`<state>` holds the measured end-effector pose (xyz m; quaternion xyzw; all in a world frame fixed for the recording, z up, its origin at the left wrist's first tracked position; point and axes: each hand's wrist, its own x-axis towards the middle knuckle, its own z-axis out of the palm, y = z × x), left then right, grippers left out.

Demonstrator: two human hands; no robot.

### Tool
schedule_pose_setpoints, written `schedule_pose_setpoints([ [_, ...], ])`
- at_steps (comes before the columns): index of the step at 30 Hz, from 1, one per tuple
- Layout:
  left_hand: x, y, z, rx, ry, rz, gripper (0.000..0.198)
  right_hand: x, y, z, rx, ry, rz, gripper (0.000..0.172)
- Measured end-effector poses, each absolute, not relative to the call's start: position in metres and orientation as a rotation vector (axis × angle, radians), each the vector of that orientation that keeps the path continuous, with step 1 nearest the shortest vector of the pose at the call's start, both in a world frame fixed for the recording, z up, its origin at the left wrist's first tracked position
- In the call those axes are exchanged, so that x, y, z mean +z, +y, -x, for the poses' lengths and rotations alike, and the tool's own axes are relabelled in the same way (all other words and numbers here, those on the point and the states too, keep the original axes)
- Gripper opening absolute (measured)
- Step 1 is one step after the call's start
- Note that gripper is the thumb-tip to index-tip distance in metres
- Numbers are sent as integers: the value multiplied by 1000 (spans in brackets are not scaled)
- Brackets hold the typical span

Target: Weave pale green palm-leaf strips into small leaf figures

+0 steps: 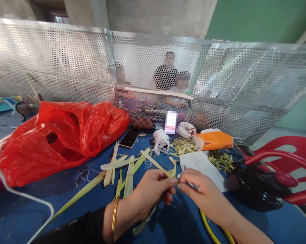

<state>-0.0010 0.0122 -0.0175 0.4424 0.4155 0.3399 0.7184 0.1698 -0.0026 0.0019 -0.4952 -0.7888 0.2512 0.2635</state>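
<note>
My left hand [149,189], with a gold bangle at the wrist, pinches a pale green palm-leaf strip [156,164] that runs up and to the left from its fingertips. My right hand [198,189] meets it fingertip to fingertip and pinches the same strip at its folded end near the table's middle. More loose leaf strips [122,167] lie crossed on the blue table [183,220] just beyond my left hand. A white sheet of paper [202,164] lies behind my right hand.
A big red plastic bag [61,135] fills the left side. Behind the strips lie a phone [129,137], white string [160,139], a tape roll [187,129], an orange packet [214,140] and leaf scraps. A red plastic chair [282,166] stands right. Perforated metal screens [244,84] back the table; people sit beyond.
</note>
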Motion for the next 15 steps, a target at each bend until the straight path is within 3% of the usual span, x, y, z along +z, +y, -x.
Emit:
schedule_pose_setpoints([
  [8,-16,11,-1,807,1018,-1034,26,5,-2,-173,624,-2159,1299,30],
  [12,-14,12,1,728,998,-1037,24,3,0,-175,540,-1958,1356,18],
  [15,-17,9,-1,614,966,-1108,20,1,0,-172,703,-1898,1312,13],
])
